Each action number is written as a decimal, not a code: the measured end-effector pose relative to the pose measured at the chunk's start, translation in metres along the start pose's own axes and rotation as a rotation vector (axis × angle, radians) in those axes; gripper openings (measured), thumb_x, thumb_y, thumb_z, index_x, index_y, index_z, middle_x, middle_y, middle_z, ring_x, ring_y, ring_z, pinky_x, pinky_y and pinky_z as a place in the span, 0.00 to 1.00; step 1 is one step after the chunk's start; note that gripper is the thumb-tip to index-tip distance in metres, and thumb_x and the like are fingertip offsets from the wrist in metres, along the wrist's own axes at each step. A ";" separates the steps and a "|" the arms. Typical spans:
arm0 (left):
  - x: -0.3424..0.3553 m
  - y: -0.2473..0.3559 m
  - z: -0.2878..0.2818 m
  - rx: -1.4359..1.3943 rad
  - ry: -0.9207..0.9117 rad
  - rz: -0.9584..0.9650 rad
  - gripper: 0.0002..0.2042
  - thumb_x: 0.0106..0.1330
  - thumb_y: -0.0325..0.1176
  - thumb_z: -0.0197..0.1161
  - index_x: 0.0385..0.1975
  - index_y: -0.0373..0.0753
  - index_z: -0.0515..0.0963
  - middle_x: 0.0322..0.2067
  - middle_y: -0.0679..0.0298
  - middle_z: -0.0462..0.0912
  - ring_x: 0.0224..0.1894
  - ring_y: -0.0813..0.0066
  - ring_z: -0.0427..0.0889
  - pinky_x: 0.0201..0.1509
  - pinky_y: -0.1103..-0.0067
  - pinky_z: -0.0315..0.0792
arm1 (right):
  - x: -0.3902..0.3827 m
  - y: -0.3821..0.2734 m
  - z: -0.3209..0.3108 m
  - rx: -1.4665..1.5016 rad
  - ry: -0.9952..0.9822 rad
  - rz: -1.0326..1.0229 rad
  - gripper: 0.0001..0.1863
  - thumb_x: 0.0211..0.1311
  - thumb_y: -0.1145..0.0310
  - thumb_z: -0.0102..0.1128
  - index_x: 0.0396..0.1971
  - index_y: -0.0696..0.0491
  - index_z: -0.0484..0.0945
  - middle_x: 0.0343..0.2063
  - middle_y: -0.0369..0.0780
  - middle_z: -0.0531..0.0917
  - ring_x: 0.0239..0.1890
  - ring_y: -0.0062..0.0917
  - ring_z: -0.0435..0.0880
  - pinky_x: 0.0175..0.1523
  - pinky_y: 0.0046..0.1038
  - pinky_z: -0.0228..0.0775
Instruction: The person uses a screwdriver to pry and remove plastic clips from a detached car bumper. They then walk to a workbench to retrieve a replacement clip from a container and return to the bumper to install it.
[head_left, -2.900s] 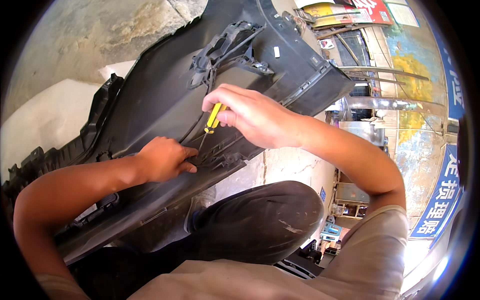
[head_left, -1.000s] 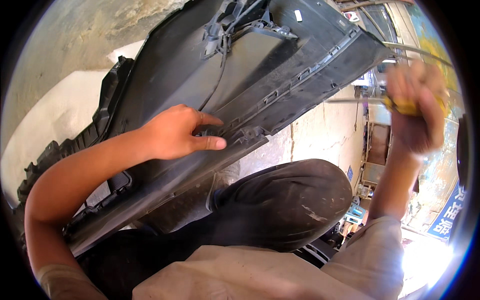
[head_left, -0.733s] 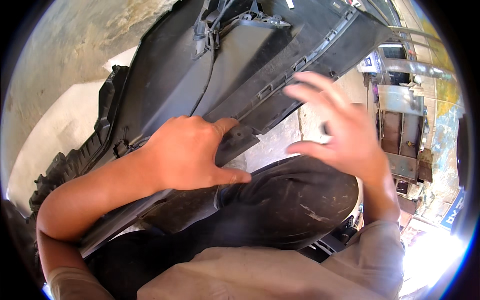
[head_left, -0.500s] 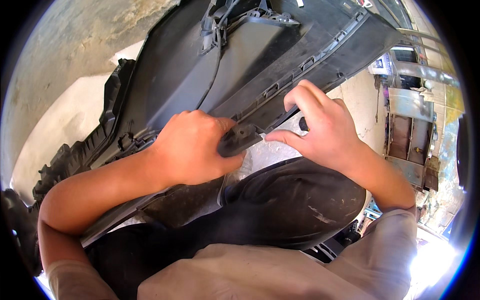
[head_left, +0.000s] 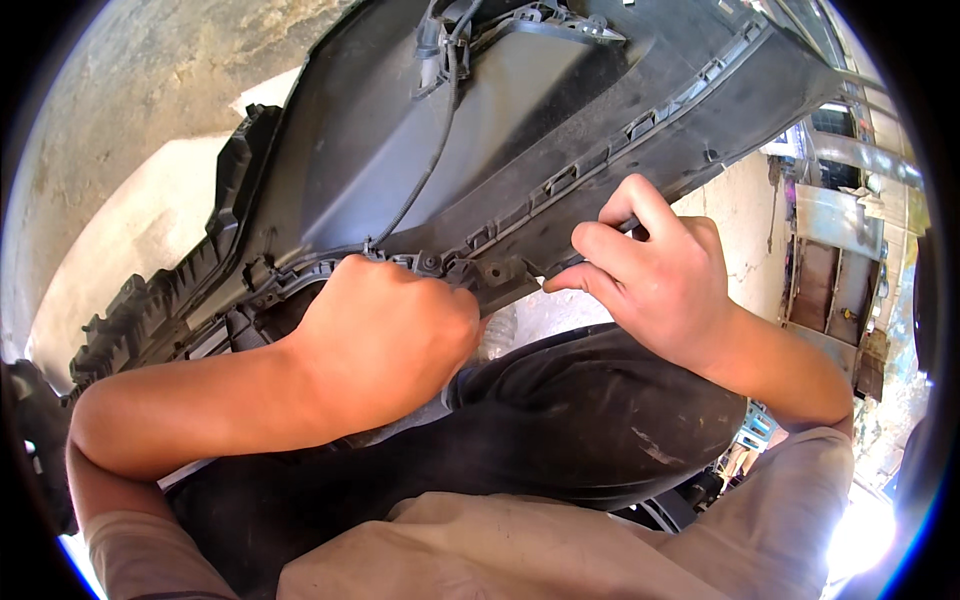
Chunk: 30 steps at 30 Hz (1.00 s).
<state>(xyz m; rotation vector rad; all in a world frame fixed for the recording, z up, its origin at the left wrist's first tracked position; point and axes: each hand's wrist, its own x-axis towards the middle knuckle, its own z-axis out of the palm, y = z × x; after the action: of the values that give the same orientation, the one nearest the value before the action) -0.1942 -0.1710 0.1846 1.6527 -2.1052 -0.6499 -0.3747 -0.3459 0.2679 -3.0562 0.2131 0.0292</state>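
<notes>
A large black plastic panel (head_left: 670,110), ribbed along its edges, lies tilted before me. A cable (head_left: 410,208) runs over its inner face down to a strip of clips (head_left: 545,185). My left hand (head_left: 380,340) is closed on the panel's near edge, left of a small bracket (head_left: 497,272), its fingertips hidden. My right hand (head_left: 660,275) is curled at the edge just right of that bracket, thumb tip touching there. Something dark shows within its bent fingers; I cannot make out what.
My bent dark-trousered leg (head_left: 620,420) is under my arms. Pale sheet material (head_left: 140,230) lies on the concrete floor (head_left: 160,100) at left. Metal shelving (head_left: 825,280), long metal pieces and a blue plastic item (head_left: 755,428) stand at the right.
The yellow screwdriver seen earlier is out of view. My right hand has swung back from the far right to the panel's edge and curled. My left hand has closed on the edge.
</notes>
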 end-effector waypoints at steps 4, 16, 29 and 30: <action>0.002 -0.001 -0.002 -0.018 -0.007 0.005 0.11 0.62 0.36 0.66 0.20 0.39 0.78 0.15 0.59 0.79 0.18 0.56 0.82 0.22 0.65 0.76 | -0.001 -0.003 0.000 -0.005 0.017 -0.019 0.19 0.42 0.59 0.82 0.28 0.52 0.80 0.28 0.35 0.71 0.17 0.23 0.69 0.18 0.26 0.59; 0.005 -0.007 -0.004 -0.097 0.082 -0.042 0.14 0.64 0.37 0.68 0.20 0.39 0.77 0.15 0.58 0.78 0.18 0.54 0.81 0.22 0.63 0.75 | 0.007 -0.010 0.010 -0.112 0.121 0.029 0.26 0.35 0.49 0.85 0.23 0.49 0.77 0.27 0.34 0.69 0.15 0.21 0.64 0.16 0.27 0.55; 0.012 -0.018 -0.005 -0.271 0.166 -0.055 0.18 0.58 0.39 0.73 0.44 0.37 0.80 0.14 0.59 0.77 0.16 0.55 0.79 0.21 0.65 0.73 | 0.008 -0.010 0.008 -0.075 0.170 -0.012 0.26 0.32 0.54 0.87 0.17 0.50 0.74 0.23 0.33 0.67 0.14 0.20 0.62 0.15 0.25 0.54; 0.012 -0.025 -0.002 -0.324 0.191 -0.007 0.22 0.57 0.39 0.74 0.49 0.36 0.80 0.13 0.60 0.76 0.14 0.56 0.79 0.20 0.66 0.72 | 0.008 -0.010 0.009 -0.080 0.168 -0.014 0.26 0.32 0.54 0.87 0.17 0.50 0.74 0.23 0.33 0.67 0.14 0.20 0.63 0.15 0.25 0.54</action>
<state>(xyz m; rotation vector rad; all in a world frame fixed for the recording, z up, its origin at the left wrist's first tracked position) -0.1762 -0.1873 0.1718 1.4784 -1.7558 -0.7575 -0.3651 -0.3367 0.2600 -3.1408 0.2048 -0.2268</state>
